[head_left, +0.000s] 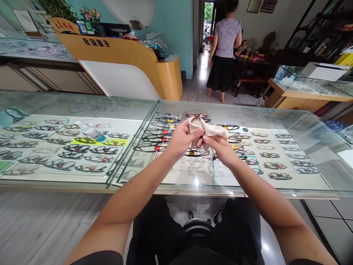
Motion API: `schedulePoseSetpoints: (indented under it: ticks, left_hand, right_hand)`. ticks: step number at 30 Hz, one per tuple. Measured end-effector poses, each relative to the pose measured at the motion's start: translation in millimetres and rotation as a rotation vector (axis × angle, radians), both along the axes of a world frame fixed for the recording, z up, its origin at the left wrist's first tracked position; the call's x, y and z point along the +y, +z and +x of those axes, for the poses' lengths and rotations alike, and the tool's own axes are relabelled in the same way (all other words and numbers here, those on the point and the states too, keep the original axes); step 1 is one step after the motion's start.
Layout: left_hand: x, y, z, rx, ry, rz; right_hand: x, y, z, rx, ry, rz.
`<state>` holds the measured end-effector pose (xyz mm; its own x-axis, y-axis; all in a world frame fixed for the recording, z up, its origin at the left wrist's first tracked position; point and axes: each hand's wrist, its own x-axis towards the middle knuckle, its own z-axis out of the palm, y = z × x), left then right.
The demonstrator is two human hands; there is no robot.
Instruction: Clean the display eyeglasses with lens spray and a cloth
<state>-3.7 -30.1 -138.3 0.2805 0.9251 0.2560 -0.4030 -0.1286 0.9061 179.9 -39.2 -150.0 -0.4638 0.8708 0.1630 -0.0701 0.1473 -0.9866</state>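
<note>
Over the glass display counter, my left hand and my right hand come together, both closed. Between them is a pale pink cleaning cloth, folded around part of a pair of eyeglasses. My left thumb and fingers pinch the cloth over the glasses. My right thumb and fingers press on the cloth and the frame from the other side. Thin parts of the glasses stick out above and below the fingers; the lenses are mostly hidden. A clear spray bottle with blue liquid lies or stands on the counter to the left.
Rows of eyeglasses fill the glass display case beneath my hands. Across from it is a wooden cashier desk. A person stands with their back to me by the doorway. Another showcase stands at the right.
</note>
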Motion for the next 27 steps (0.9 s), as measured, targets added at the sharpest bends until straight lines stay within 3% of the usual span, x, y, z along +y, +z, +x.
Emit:
schedulePoseSetpoints:
  ticks: [8, 13, 18, 27]
  left_hand:
    - [-4.9, 2.9, 4.8, -0.032, 0.125, -0.008]
    - [-2.3, 4.5, 3.2, -0.062, 0.014, -0.010]
    - [-2.2, 2.4, 1.3, -0.010, -0.069, -0.023]
    - [-1.5, -1.3, 5.8, -0.018, 0.127, -0.034]
  right_hand:
    - [-8.6, 6.4, -4.3, -0.015, 0.033, 0.050]
    - [-3.3, 13.6, 1.9, 0.007, -0.055, -0.005]
    - [2.4, 4.1, 2.4, 0.090, -0.017, -0.082]
    - [-8.2, -6.3, -10.2, 0.018, 0.007, 0.033]
